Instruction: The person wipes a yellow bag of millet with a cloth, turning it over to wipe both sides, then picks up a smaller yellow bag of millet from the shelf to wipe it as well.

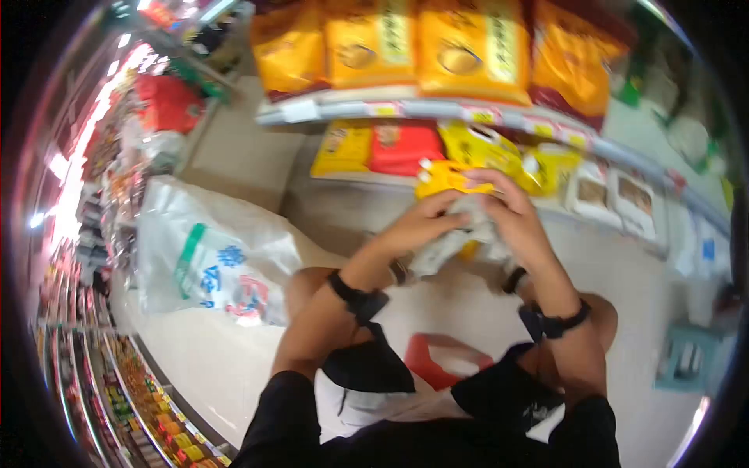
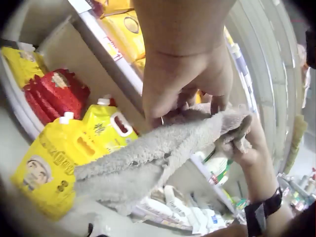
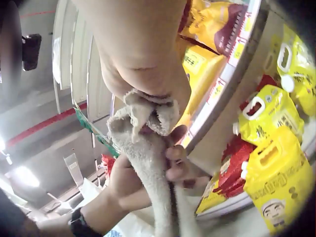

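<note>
A grey fluffy cloth (image 1: pixel 460 234) is bunched between both hands in front of the low shelf. My left hand (image 1: pixel 429 222) grips it from the left; in the left wrist view that hand (image 2: pixel 190 84) has its fingers curled over the top of the cloth (image 2: pixel 143 160), which hangs off in a long fold. My right hand (image 1: pixel 511 214) holds the other end, with crumpled cloth (image 3: pixel 145 118) under its palm in the right wrist view. Just beyond the hands stands a yellow spouted pouch (image 1: pixel 441 179), also seen as a yellow pouch (image 3: pixel 274 177) with a cut-out handle.
Orange bags (image 1: pixel 468 58) fill the shelf above, behind a price-tag rail (image 1: pixel 421 111). Red packs (image 1: pixel 406 148) and yellow packs line the lower shelf. A large white plastic bag (image 1: pixel 211 249) stands on the floor at left; a red object (image 1: pixel 425 363) lies between the person's legs.
</note>
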The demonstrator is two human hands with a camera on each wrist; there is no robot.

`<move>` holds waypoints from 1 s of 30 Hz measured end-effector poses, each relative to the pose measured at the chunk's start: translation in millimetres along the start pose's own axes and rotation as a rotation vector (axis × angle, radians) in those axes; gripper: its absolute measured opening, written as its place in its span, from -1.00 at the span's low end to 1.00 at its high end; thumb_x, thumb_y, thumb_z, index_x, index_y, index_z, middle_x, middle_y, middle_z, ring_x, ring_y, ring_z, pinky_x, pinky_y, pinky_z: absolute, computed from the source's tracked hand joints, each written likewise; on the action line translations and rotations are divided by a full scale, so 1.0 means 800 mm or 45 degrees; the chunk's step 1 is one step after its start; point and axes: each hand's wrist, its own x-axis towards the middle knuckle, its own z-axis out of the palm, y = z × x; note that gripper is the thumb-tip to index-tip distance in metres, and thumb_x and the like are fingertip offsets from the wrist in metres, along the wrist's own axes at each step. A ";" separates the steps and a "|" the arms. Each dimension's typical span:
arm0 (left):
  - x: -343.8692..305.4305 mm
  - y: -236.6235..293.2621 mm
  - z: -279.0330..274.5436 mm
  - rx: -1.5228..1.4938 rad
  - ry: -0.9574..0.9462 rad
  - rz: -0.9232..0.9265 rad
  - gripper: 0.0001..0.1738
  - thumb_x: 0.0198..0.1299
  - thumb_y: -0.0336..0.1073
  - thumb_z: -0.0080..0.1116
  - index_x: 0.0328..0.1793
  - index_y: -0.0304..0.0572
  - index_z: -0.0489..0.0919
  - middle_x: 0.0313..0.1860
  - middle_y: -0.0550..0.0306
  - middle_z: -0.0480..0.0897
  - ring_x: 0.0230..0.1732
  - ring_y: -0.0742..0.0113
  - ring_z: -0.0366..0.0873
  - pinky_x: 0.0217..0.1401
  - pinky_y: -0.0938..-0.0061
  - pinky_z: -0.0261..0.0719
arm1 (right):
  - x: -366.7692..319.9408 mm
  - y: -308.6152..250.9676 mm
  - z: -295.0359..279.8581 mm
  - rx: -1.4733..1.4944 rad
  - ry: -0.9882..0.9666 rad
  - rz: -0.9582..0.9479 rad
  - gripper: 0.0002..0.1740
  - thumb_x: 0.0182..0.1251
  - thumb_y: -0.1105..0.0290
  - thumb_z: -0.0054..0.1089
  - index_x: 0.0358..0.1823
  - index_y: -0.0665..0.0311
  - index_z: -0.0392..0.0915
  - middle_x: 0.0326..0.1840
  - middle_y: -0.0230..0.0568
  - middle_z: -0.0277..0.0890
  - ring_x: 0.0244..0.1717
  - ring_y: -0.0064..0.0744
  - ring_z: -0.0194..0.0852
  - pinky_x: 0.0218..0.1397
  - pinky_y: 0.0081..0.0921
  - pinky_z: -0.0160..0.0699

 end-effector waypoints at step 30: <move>0.095 -0.043 -0.072 -0.580 1.073 -0.040 -0.61 0.31 -0.22 0.15 0.19 -0.08 0.34 -0.03 0.13 0.48 -0.09 0.36 0.51 -0.02 0.44 0.56 | 0.161 0.110 0.031 -0.072 0.251 0.177 -0.46 0.63 0.09 0.11 0.43 0.31 0.48 0.38 -0.17 0.53 0.37 -0.34 0.47 0.47 -0.39 0.36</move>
